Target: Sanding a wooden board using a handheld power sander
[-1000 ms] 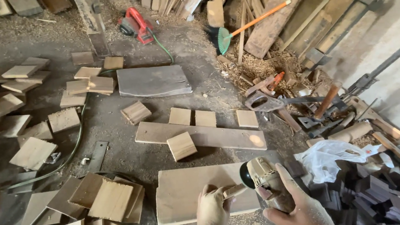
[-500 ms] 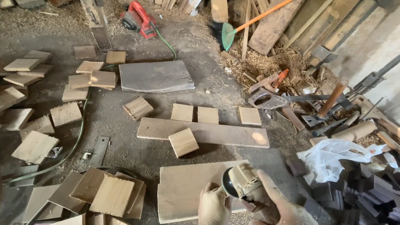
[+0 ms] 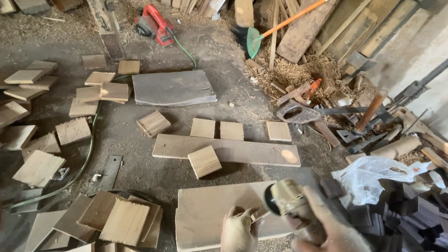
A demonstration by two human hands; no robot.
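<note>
The right hand [image 3: 331, 235] is wrapping tight around the body of a dusty angle grinder [image 3: 293, 206], fingers closed on it. The grinder's long axis is running from about 5 o'clock up to 11, disc end pointing toward 11. The left hand [image 3: 239, 234] is pinching a small wood piece [image 3: 259, 214] right against the disc, over a wide board [image 3: 215, 214] on the floor.

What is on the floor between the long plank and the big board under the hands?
In the head view, one small square wood block sits between the long plank and the big board, overlapping the plank's near edge; otherwise dusty floor.
</note>
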